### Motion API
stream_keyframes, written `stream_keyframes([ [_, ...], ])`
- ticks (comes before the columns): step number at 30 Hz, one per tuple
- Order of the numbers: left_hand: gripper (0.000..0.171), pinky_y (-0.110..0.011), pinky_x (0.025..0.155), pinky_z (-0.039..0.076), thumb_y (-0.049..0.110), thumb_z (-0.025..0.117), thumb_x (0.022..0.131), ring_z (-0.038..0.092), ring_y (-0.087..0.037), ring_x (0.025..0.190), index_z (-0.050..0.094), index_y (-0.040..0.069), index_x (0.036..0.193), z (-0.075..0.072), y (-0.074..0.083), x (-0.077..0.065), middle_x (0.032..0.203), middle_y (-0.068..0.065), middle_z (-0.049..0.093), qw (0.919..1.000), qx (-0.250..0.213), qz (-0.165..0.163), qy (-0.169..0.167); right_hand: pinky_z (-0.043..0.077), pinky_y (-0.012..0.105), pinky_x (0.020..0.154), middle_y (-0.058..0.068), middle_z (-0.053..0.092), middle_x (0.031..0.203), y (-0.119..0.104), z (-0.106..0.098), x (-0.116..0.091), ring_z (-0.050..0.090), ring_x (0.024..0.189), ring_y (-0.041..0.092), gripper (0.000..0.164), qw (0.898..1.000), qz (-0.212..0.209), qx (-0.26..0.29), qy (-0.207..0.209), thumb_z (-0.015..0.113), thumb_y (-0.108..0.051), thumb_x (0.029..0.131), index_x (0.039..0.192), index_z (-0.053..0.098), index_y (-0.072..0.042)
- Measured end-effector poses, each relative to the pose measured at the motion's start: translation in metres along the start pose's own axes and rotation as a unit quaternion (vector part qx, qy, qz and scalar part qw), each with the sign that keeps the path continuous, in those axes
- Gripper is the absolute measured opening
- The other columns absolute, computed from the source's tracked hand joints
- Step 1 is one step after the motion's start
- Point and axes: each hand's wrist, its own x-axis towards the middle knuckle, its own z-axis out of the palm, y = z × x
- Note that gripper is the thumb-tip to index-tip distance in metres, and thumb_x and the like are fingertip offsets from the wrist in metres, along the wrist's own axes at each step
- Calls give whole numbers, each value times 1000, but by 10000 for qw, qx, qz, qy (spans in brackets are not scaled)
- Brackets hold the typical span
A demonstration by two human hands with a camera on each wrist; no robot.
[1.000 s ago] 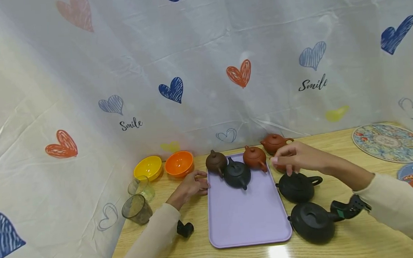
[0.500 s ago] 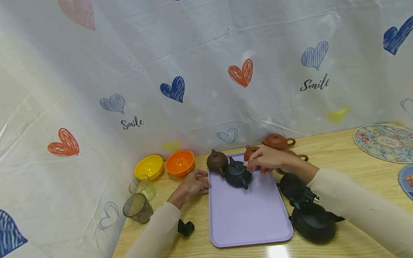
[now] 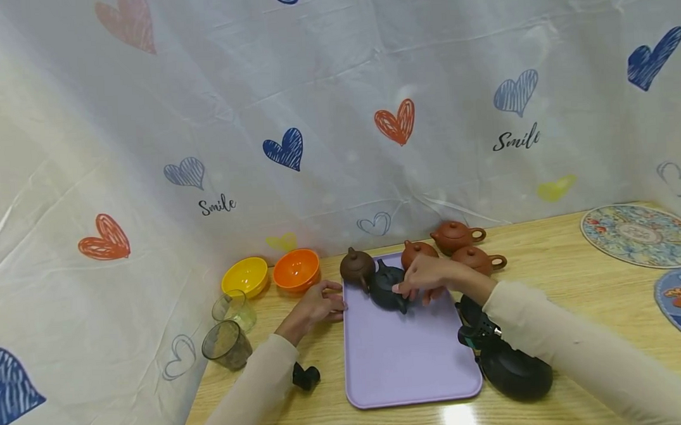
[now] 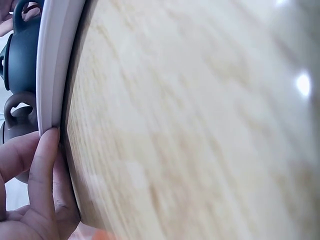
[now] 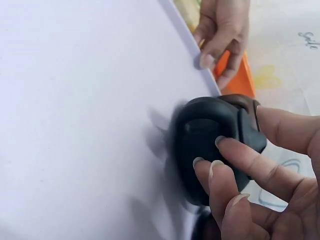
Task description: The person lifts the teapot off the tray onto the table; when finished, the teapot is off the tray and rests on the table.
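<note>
A lavender tray (image 3: 406, 362) lies on the wooden table. My left hand (image 3: 316, 305) pinches its left rim between thumb and fingers, as the left wrist view shows. At its far end stand a dark brown teapot (image 3: 354, 266), a black teapot (image 3: 383, 293) and a reddish-brown teapot (image 3: 416, 250). My right hand (image 3: 434, 275) reaches over the tray to the black teapot's right side, fingers loosely bent. In the right wrist view, its fingertips (image 5: 220, 144) overlap the pot's dark body (image 5: 192, 137) near the handle.
Two more reddish teapots (image 3: 472, 259) stand beyond the tray's right corner. Black teapots (image 3: 515, 370) sit along its right side, partly behind the right forearm. To the left are a yellow bowl (image 3: 244, 277), an orange bowl (image 3: 296, 269) and two glass mugs (image 3: 228, 345). Round mats (image 3: 641, 234) lie far right.
My right hand has moved left from above the black teapots beside the tray to the black teapot on it. My left hand has stayed at the tray's rim.
</note>
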Motion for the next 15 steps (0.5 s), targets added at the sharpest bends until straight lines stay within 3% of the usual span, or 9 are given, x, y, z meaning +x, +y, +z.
stream_keyframes([
  [9,45,-36,81,62,-4,68,90,68,-19,85,52,2,132,1,0,1,114,-19,63,10000,63,-21,18,48,21,45,4,70,75,-5,14,1,58,47,11,34,9980,512,-306,202,76,-41,87,76,76,-9],
  [15,45,-36,80,63,-5,68,90,68,-19,84,52,1,132,0,-2,2,112,-18,63,10000,-9,29,15,47,19,43,6,71,72,-6,17,1,58,45,10,31,9978,565,-210,261,77,-35,88,76,76,-7],
])
